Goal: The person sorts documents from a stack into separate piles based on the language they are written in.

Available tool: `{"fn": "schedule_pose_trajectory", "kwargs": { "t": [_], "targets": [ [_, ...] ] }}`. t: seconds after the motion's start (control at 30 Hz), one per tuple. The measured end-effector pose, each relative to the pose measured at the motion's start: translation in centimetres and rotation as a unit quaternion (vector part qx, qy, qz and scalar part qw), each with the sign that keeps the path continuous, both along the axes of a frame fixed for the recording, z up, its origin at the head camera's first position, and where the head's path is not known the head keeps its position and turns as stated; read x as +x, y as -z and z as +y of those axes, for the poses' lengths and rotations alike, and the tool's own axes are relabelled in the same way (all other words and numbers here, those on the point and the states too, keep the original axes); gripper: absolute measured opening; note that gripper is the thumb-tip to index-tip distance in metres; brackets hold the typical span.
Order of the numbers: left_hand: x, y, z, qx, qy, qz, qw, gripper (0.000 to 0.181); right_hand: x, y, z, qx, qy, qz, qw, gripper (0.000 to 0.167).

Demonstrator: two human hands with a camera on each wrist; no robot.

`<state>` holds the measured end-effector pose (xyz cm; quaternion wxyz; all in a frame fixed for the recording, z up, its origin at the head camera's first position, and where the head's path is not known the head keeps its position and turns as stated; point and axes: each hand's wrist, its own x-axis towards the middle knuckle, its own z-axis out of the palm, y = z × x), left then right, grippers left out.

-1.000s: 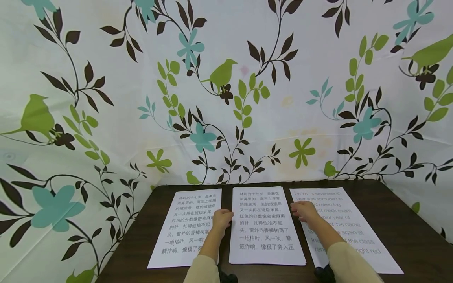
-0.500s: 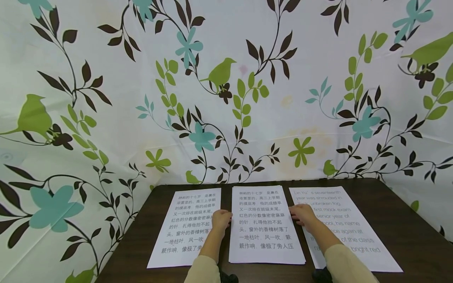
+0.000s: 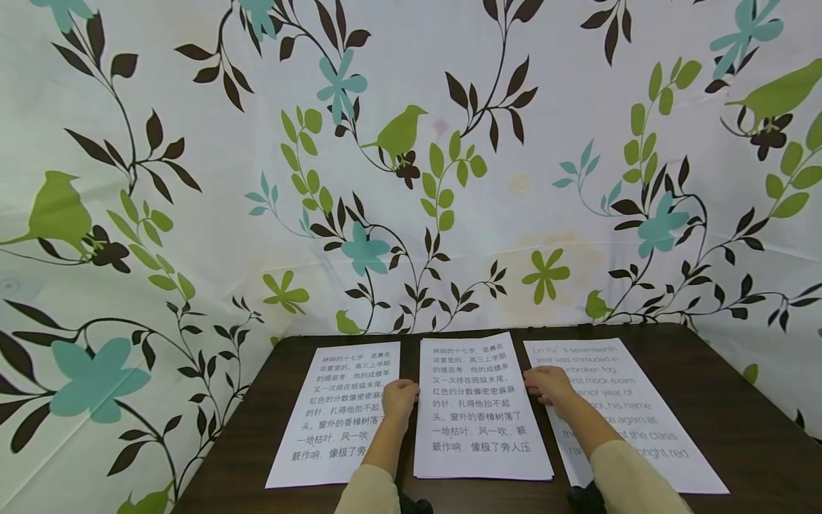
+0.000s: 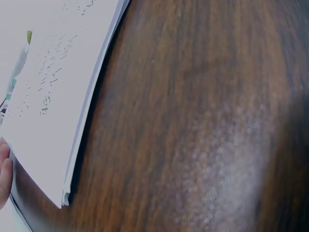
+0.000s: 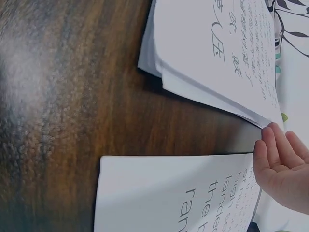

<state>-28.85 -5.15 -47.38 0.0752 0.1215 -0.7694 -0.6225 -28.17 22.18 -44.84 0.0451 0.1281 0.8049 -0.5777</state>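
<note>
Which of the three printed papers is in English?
The rightmost paper, printed in Latin letters; the middle stack and the leftmost paper both carry Chinese characters.

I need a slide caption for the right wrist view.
Right hand at the edge of a white, rectangular printed paper stack on a brown wood-grained table.

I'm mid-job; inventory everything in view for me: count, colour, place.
Table: one, dark brown, foreground
Patterned backdrop: one, white, teal, green, brown, behind table
Left paper: one visible, white, Chinese print, table's left
Right paper: one visible, white, English print, table's right
Middle stack: one, white, Chinese print, between papers
Sleeves: two, beige, lower frame edge
Wrist gear: two, black, beside sleeves
Left hand: one, bare, at stack's left edge
Right hand: one, bare, at stack's right edge
</note>
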Motion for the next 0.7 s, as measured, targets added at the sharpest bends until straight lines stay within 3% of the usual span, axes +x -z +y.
{"fn": "schedule_pose_trajectory", "kwargs": {
  "t": [0.43,0.7],
  "targets": [
    [-0.04,-0.20,0.19,-0.004,-0.007,-0.020,0.9998,0.029,-0.08,-0.22,-0.11,-0.021,0.010,0.004,0.9997,0.041],
    [-0.08,-0.19,0.37,0.018,-0.016,0.008,0.9997,0.027,0.01,0.42,-0.59,-0.074,0.030,0.013,0.9967,0.040]
  ]
}}
